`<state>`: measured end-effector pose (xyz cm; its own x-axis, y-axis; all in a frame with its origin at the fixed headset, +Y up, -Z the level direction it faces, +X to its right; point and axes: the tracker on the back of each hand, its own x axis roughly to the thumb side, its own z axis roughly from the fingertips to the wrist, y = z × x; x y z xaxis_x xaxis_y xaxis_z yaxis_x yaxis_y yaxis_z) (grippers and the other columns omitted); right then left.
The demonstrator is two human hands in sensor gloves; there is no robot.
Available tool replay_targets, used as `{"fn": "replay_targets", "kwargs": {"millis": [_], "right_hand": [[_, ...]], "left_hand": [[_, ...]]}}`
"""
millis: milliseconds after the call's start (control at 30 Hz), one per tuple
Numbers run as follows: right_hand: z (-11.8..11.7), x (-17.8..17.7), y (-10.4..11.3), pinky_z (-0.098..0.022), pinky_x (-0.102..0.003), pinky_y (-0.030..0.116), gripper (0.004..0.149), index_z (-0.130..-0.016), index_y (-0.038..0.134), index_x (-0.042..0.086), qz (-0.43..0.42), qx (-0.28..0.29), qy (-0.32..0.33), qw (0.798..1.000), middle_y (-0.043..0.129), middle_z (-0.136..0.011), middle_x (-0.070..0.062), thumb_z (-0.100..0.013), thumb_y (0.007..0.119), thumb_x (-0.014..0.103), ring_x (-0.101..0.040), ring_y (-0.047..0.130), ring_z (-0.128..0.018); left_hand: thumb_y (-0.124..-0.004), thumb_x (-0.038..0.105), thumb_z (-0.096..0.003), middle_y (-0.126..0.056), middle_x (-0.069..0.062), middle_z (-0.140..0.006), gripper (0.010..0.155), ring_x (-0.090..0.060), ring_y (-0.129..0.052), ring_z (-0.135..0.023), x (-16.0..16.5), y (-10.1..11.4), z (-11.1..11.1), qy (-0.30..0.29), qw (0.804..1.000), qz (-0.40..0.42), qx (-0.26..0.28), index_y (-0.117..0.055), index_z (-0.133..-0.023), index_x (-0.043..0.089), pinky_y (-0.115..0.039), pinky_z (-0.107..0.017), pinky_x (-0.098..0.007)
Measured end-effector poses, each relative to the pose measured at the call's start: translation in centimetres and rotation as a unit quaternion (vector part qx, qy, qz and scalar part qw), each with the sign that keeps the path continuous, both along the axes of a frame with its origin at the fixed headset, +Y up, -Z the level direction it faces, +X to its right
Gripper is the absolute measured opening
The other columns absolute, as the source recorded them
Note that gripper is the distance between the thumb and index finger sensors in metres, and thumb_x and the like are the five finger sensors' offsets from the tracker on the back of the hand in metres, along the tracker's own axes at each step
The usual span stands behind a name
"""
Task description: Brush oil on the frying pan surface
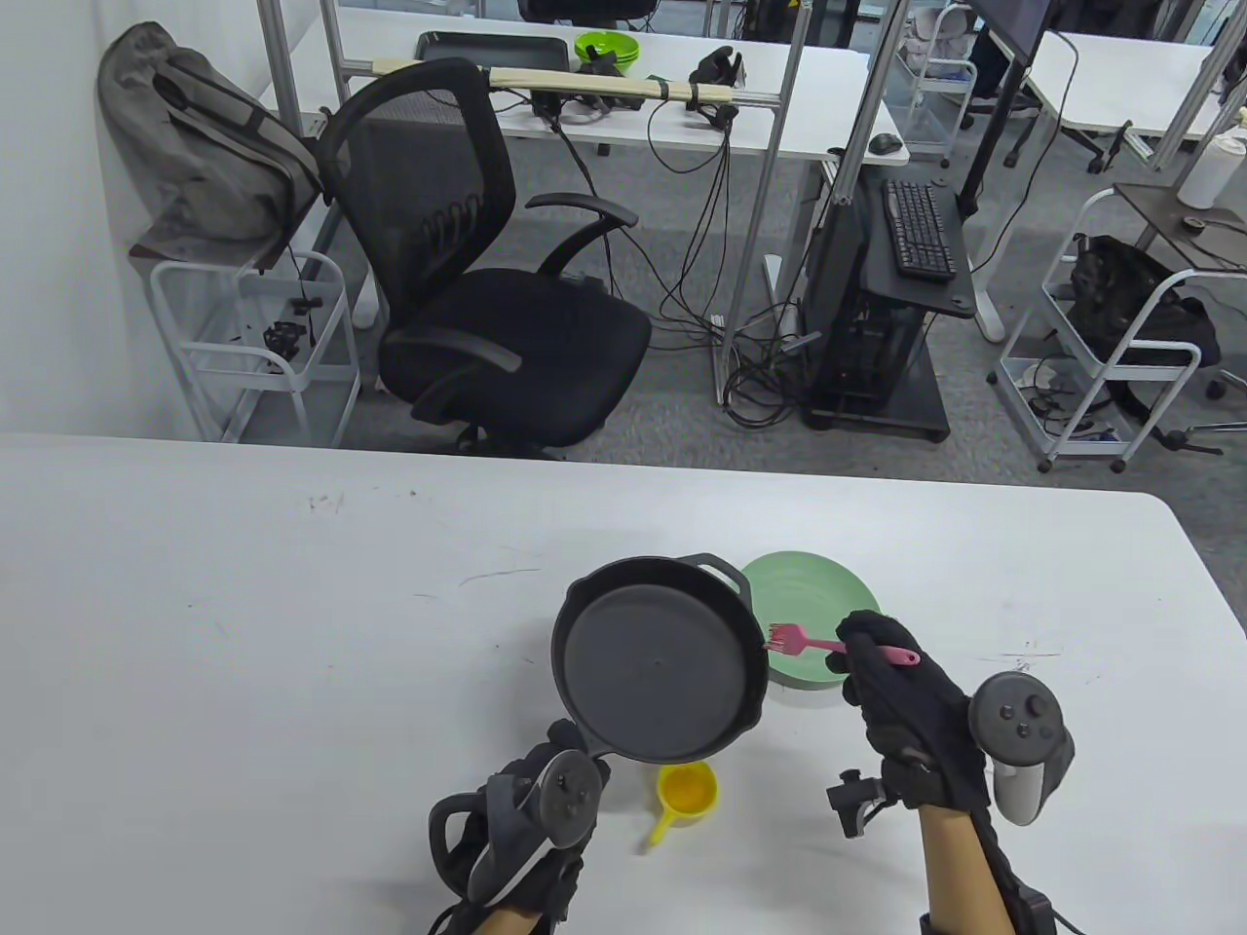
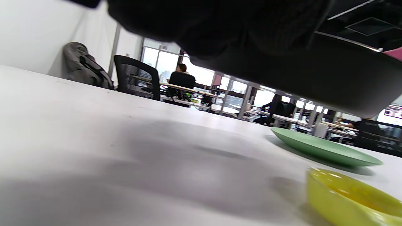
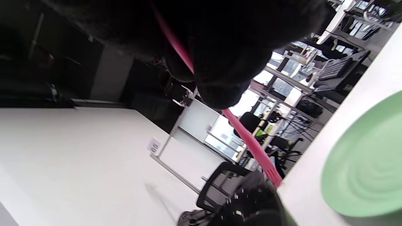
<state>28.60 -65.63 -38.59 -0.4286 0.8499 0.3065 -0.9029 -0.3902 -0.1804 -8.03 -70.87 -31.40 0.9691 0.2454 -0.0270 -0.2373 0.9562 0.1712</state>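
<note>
In the lower middle of the table view, the black frying pan [image 1: 661, 674] is held up off the white table [image 1: 244, 633], tilted so its dark, bare-looking inner surface faces the camera. The left hand [image 1: 531, 818] grips its handle at the bottom of the frame; in the left wrist view the pan's underside [image 2: 314, 81] hangs above the tabletop with a shadow beneath it. Just right of the pan, the right hand [image 1: 891, 701] grasps the handle of a pink silicone brush [image 1: 838, 647], with the bristles touching or just short of the pan's right rim. The right wrist view shows the pink handle [image 3: 251, 147] running from the gloved fingers [image 3: 216, 62] down to the pan's edge.

Below the pan, a small yellow cup [image 1: 687, 791] with a short handle sits on the table; the left wrist view shows yellow liquid [image 2: 361, 194] pooled inside it. A green plate [image 1: 828, 594] lies flat behind the brush, partly hidden by the pan, with nothing visible on it.

No legible writing or brand mark shows on any of these items.

The table's far edge crosses the middle of the table view, and its rounded right corner lies in the right-centre. Bare tabletop stretches across the whole left half of the frame.
</note>
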Motion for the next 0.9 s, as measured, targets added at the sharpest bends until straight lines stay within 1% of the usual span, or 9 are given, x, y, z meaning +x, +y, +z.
{"fn": "replay_targets", "kwargs": {"millis": [100,233,433,633,900], "right_hand": [[-0.1,0.7,0.0,-0.026,-0.025,0.085,0.04,-0.095,0.076,0.016,-0.02,0.015,-0.001,1.0,0.095,-0.075,-0.021,-0.064,0.073,0.041,-0.021,0.096,-0.044],[-0.3,1.1,-0.2,-0.026,-0.025,0.085,0.04,-0.096,0.075,0.016,-0.034,0.011,0.005,0.999,0.095,-0.076,-0.021,-0.064,0.073,0.041,-0.021,0.096,-0.044],[-0.4,0.9,-0.3,-0.026,-0.025,0.085,0.041,-0.096,0.075,0.017,-0.029,0.01,0.012,0.999,0.095,-0.076,-0.02,-0.064,0.073,0.042,-0.02,0.096,-0.044],[-0.6,0.7,-0.6,-0.027,-0.025,0.085,0.041,-0.097,0.075,0.017,-0.021,0.007,0.013,1.0,0.095,-0.077,-0.02,-0.064,0.073,0.042,-0.02,0.096,-0.044],[-0.7,0.4,-0.7,-0.027,-0.025,0.085,0.041,-0.097,0.075,0.017,-0.012,0.002,0.019,1.0,0.095,-0.077,-0.02,-0.064,0.073,0.042,-0.02,0.096,-0.044]], "left_hand": [[-0.081,0.05,-0.0534,-0.098,0.001,-0.05,0.062,-0.016,-0.096,-0.021,-1.4,0.0,-0.3,0.025,1.0,0.009,0.001,-0.076,-0.099,0.008,-0.084,-0.016,-0.036],[-0.081,0.05,-0.0534,-0.098,0.0,-0.051,0.063,-0.017,-0.096,-0.023,-3.1,-0.3,-0.6,0.053,0.998,0.026,-0.004,-0.075,-0.099,0.007,-0.084,-0.017,-0.037],[-0.081,0.05,-0.0532,-0.098,0.0,-0.051,0.061,-0.017,-0.096,-0.023,-5.3,-1.5,-1.3,0.094,0.995,0.036,-0.027,-0.076,-0.096,0.006,-0.084,-0.018,-0.038],[-0.08,0.05,-0.0531,-0.097,0.001,-0.05,0.061,-0.017,-0.096,-0.023,-6.2,-3.0,-1.9,0.121,0.991,0.034,-0.048,-0.076,-0.096,0.006,-0.084,-0.018,-0.038],[-0.08,0.05,-0.0537,-0.097,0.001,-0.051,0.062,-0.017,-0.096,-0.023,-6.5,-4.3,-2.5,0.131,0.988,0.029,-0.081,-0.075,-0.097,0.006,-0.084,-0.018,-0.037]]}}
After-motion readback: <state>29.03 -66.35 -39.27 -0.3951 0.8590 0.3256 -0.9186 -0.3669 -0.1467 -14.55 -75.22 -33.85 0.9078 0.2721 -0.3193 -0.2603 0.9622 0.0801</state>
